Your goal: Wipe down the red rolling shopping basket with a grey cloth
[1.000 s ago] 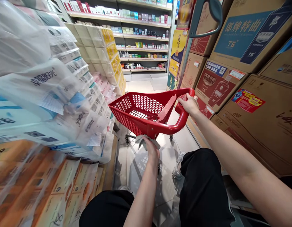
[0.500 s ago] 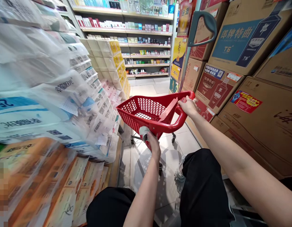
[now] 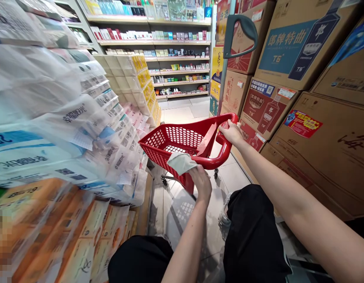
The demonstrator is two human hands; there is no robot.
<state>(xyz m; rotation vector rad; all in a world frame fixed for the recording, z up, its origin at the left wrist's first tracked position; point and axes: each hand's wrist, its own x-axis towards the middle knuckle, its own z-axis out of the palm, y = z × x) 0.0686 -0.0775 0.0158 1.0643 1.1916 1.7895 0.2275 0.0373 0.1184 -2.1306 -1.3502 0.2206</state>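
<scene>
A red plastic shopping cart (image 3: 176, 133) with a perforated basket stands in front of me on small casters. My right hand (image 3: 231, 133) is wrapped round the right end of its curved red handle (image 3: 221, 155). In my left hand (image 3: 202, 181) is a pale grey-green cloth (image 3: 182, 162), held against the near side of the basket just below the handle's left end. Part of the cloth spreads over the basket rim, and the left fingertips are partly hidden behind the wrist and cloth. The basket's visible floor shows only its mesh.
Wrapped paper packs (image 3: 90, 129) are stacked close on the left, with orange packs (image 3: 37, 224) below. Cardboard cartons (image 3: 288, 51) rise along the right. A grey handle on a pole (image 3: 229, 37) stands before them. Stocked shelves (image 3: 158, 41) line the back.
My left hand has moved up and slightly right, from the basket's lower side towards the handle, and the cloth has spread out. My right hand keeps its grip on the handle.
</scene>
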